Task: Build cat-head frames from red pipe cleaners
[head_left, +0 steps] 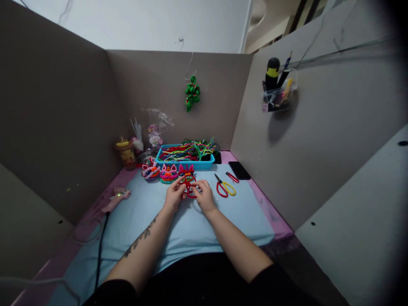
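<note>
Between my two hands is a red pipe cleaner bent into several loops (190, 179). My left hand (175, 193) pinches its left side, and my right hand (204, 195) grips the right side with thumb and fingers. Just beyond the hands stand three colourful pipe-cleaner animal heads with pointed ears: one at the left (150, 170), one in the middle (168, 173) and a red one (186, 171) partly hidden by the red loops. Scissors (225, 187) with one red and one yellow handle lie to the right of my right hand.
A blue tray (204, 163) of many-coloured pipe cleaners stands at the back. Right of it lie a red cutter (232, 177) and a black phone (239, 170). A pink glue gun (117, 199) with a lit green light rests at left, its cord trailing forward. Partition walls enclose the table.
</note>
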Demonstrator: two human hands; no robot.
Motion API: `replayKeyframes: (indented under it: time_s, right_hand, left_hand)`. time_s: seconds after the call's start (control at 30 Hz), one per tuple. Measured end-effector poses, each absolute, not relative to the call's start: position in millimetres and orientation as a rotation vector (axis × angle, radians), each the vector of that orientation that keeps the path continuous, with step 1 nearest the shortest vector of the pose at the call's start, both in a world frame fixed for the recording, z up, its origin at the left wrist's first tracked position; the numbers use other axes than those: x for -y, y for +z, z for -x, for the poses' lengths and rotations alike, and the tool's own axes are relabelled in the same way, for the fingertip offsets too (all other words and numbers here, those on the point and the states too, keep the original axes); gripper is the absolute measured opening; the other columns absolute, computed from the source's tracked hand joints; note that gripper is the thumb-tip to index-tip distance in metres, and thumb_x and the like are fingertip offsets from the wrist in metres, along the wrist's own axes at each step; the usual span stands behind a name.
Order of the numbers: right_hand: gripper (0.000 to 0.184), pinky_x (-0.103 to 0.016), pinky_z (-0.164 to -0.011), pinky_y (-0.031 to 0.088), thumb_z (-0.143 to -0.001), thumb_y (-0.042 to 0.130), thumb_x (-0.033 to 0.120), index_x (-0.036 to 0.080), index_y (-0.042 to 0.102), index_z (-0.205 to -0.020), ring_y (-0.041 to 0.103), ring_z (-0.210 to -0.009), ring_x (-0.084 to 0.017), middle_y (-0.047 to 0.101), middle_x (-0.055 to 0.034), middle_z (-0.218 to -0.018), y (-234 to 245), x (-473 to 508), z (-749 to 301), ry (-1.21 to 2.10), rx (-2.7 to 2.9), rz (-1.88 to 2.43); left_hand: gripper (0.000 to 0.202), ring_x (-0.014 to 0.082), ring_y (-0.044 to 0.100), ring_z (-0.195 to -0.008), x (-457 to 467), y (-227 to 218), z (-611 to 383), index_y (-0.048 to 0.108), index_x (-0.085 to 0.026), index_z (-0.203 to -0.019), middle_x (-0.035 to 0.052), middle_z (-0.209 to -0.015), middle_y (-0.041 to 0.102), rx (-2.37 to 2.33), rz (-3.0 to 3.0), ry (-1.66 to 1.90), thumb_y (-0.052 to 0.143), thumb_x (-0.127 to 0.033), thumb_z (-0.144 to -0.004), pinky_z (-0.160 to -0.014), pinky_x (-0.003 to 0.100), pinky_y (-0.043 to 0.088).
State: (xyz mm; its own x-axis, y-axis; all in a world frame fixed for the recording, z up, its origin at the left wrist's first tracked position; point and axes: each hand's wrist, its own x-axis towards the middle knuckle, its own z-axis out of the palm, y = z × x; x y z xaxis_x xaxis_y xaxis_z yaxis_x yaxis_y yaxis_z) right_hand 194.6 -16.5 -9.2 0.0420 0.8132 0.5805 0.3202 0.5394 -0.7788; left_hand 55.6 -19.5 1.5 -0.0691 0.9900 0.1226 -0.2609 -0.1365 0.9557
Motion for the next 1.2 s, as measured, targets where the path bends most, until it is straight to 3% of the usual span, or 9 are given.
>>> replayKeyframes:
  time_s: [0.3, 0.6, 1.0, 1.2]
  right_hand:
    - [0.009, -0.034, -0.082, 0.043, -0.079, 0.056, 0.023, 0.022, 0.065, -0.078, 0.054, -0.086, -0.021, 0.064, -0.0031, -0.079, -9.1, 14.1, -195.7, 0.460, 1.562, 1.064]
    - [0.009, -0.034, -0.081, 0.043, -0.081, 0.055, 0.023, 0.023, 0.063, -0.078, 0.054, -0.087, -0.021, 0.063, -0.0033, -0.080, -10.5, 15.7, -195.2, 0.458, 1.576, 1.084]
    - [0.017, -0.036, -0.081, 0.044, -0.078, 0.051, 0.013, 0.023, 0.063, -0.084, 0.053, -0.089, -0.023, 0.065, -0.0039, -0.083, -10.6, 16.2, -192.4, 0.426, 1.649, 1.046]
    - [0.020, -0.038, -0.085, 0.043, -0.076, 0.051, 0.009, 0.023, 0.064, -0.083, 0.052, -0.091, -0.023, 0.065, -0.0045, -0.083, -11.7, 15.3, -194.5, 0.379, 1.664, 1.037]
  left_hand:
    - [0.080, 0.0056, 0.048, -0.038, 25.9, 9.3, -57.6, 0.047, -0.014, -0.134, -0.0054, -0.056, 0.057, -0.954, -1.083, 1.347, 0.077, -0.035, -0.063, -0.039, 0.017, 0.028]
    - [0.058, 0.0043, 0.045, -0.041, 21.8, 4.4, -58.0, 0.064, -0.011, -0.113, -0.0010, -0.063, 0.063, -0.978, -0.990, 1.434, 0.078, -0.034, -0.062, -0.040, 0.018, 0.031]
    - [0.065, 0.0053, 0.047, -0.043, 23.4, 6.3, -58.0, 0.059, -0.013, -0.121, -0.0042, -0.058, 0.058, -0.923, -1.010, 1.424, 0.078, -0.031, -0.061, -0.044, 0.018, 0.035]
    - [0.065, 0.0054, 0.046, -0.045, 22.1, 5.5, -57.4, 0.056, -0.013, -0.120, -0.0043, -0.059, 0.057, -0.961, -0.999, 1.470, 0.079, -0.029, -0.060, -0.043, 0.017, 0.029]
